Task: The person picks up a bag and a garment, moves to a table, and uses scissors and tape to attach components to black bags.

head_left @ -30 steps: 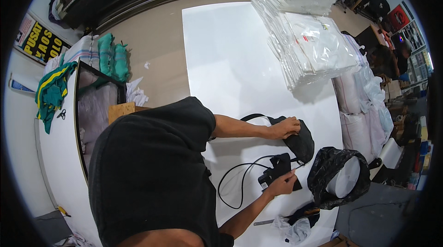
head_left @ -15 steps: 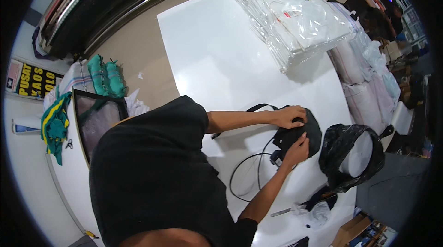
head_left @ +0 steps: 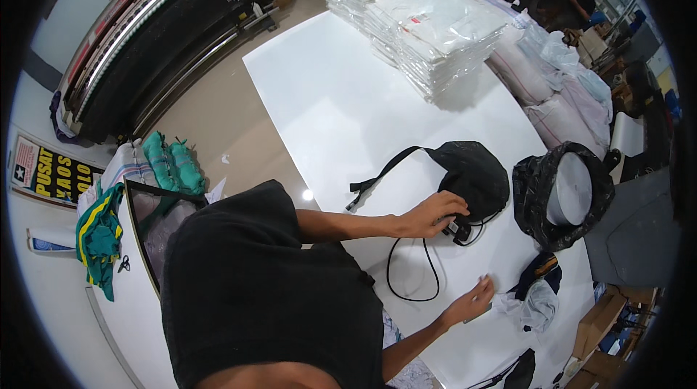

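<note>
A black fabric bag (head_left: 475, 171) lies on the white table, its strap (head_left: 396, 164) curving out to the left and ending in a buckle. My left hand (head_left: 434, 215) grips the bag's near edge with bent fingers. Just below those fingers sits a small black device (head_left: 457, 229), partly covered by the hand. A thin black cable (head_left: 438, 280) loops on the table nearer me. My right hand (head_left: 470, 302) is off the bag, fingers loosely apart and slightly blurred, above a narrow grey strip (head_left: 475, 313) and beside crumpled clear plastic (head_left: 537, 305).
Right of the bag stands a round container lined with a black plastic bag (head_left: 526, 204). Packs of white goods in clear wrap (head_left: 443, 33) are stacked at the far side of the white table (head_left: 305, 91). White sacks (head_left: 566, 124) line the right edge. A dark cloth (head_left: 539, 273) lies near the plastic.
My right hand has left the bag and moved toward me, near the grey strip. My left hand has shifted to the bag's near edge. The bag now lies flatter, its strap more spread out.
</note>
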